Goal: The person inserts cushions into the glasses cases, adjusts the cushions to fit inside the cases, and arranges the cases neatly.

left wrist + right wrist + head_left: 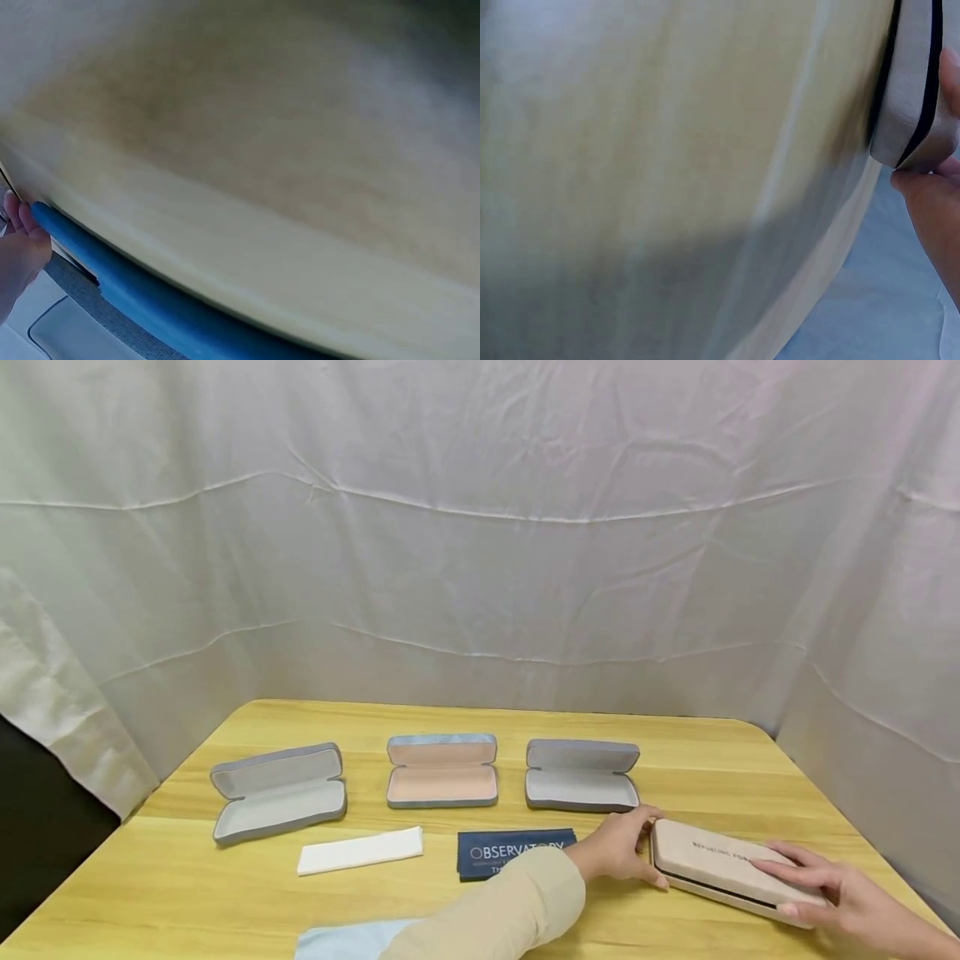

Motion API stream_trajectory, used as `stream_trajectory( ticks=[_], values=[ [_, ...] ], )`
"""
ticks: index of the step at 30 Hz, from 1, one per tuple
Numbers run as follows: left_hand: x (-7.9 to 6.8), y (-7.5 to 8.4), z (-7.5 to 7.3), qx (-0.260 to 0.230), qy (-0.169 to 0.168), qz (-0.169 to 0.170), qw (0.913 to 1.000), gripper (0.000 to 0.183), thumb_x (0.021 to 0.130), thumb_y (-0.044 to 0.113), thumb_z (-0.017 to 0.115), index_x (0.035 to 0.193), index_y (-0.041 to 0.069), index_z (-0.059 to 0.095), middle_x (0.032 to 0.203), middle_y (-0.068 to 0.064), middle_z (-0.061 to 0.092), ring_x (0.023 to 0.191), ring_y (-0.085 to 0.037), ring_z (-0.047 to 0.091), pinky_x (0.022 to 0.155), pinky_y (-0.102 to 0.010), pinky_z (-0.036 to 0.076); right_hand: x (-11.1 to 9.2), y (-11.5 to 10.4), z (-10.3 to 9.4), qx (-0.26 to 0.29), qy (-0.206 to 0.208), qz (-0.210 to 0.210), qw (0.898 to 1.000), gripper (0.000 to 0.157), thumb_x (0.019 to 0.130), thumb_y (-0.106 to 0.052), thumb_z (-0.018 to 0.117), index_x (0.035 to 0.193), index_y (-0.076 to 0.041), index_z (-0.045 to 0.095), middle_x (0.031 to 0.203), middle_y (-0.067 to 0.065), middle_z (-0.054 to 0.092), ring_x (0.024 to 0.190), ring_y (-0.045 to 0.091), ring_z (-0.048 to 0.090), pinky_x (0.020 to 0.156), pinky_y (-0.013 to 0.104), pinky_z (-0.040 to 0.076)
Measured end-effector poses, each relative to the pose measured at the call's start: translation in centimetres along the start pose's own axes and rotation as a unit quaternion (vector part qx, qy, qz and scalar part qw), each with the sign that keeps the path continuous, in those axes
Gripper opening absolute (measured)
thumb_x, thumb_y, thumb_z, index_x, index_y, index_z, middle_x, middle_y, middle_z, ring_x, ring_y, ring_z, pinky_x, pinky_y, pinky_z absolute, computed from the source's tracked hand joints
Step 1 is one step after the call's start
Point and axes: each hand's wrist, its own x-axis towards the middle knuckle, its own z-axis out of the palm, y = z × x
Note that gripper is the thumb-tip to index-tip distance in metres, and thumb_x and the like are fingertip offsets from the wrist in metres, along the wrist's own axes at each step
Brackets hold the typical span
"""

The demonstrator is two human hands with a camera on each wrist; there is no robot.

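Observation:
A beige glasses case (pixel 723 860) with dark lettering on its lid lies closed at the table's right, with a dark seam along its front side. My left hand (pixel 618 850) grips its left end, thumb at the near corner and fingers at the far one. On its right end is my right hand (pixel 840 889), fingers over the lid and thumb low on the front side. In the right wrist view that thumb touches the end of the case (pixel 911 112) by the seam. The left wrist view shows the left hand (pixel 22 244) small, at the edge.
Behind stand a grey glasses case (pixel 281 802), a pink-lined case (pixel 442 777) and another grey case (pixel 581 777), lids raised. Nearer lie a white folded cloth (pixel 360 850), a navy printed cloth (pixel 480 852) and a light blue cloth (pixel 345 941), partly under the left sleeve. White curtains (pixel 480 568) surround the table.

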Motion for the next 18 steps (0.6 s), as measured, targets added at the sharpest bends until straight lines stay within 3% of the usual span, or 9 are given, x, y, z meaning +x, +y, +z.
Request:
stream_trajectory(
  ticks=[12, 18],
  values=[
    [0.24, 0.22, 0.21, 0.033, 0.007, 0.002, 0.9994, 0.08, 0.067, 0.028, 0.083, 0.134, 0.016, 0.043, 0.094, 0.009, 0.055, 0.073, 0.003, 0.042, 0.066, -0.007, 0.037, -0.23, 0.03, 0.44, -0.033, 0.012, 0.021, 0.999, 0.061, 0.068, 0.001, 0.075, 0.125, -0.013, 0.06, 0.139, -0.034, 0.027, 0.122, -0.024, 0.018, 0.086, -0.001, 0.012],
    [0.46, 0.61, 0.59, 0.039, 0.012, 0.001, 0.9992, 0.079, 0.065, 0.03, 0.084, 0.132, 0.016, 0.045, 0.109, 0.011, 0.058, 0.085, 0.004, 0.048, 0.075, -0.007, 0.04, -0.44, 0.38, -0.01, -0.056, 0.009, 0.033, 0.998, 0.066, 0.066, -0.003, 0.077, 0.128, -0.013, 0.056, 0.136, -0.04, 0.026, 0.121, -0.027, 0.016, 0.086, -0.001, 0.011]
  ],
)
